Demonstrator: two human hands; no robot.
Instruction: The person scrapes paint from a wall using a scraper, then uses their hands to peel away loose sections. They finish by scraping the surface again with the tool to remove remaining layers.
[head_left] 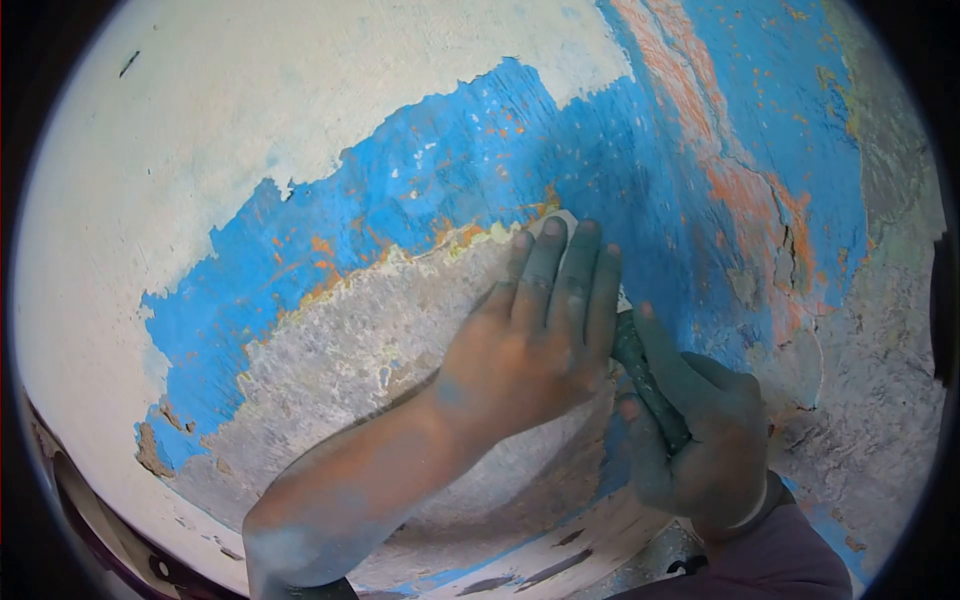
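My right hand (700, 440) is wrapped round the dark handle (650, 385) of a scraper, with the thumb along one side and the index finger reaching forward. The scraper's pale blade (569, 217) shows only at its edges, beside and between my left fingers. My left hand (545, 320) lies flat over the blade with its fingers stretched out, pressing it toward the wall. Under the blade the blue paint (450, 160) meets a rough grey bare patch (350, 340). Dust coats both hands. Most of the blade is hidden.
Whitish paint (250, 110) with a ragged edge borders the blue area. To the right runs a corner strip with orange patches (740, 190) and a crack. Grey plaster (880, 400) lies beyond it. A light ledge with dark marks (540, 570) is at the bottom.
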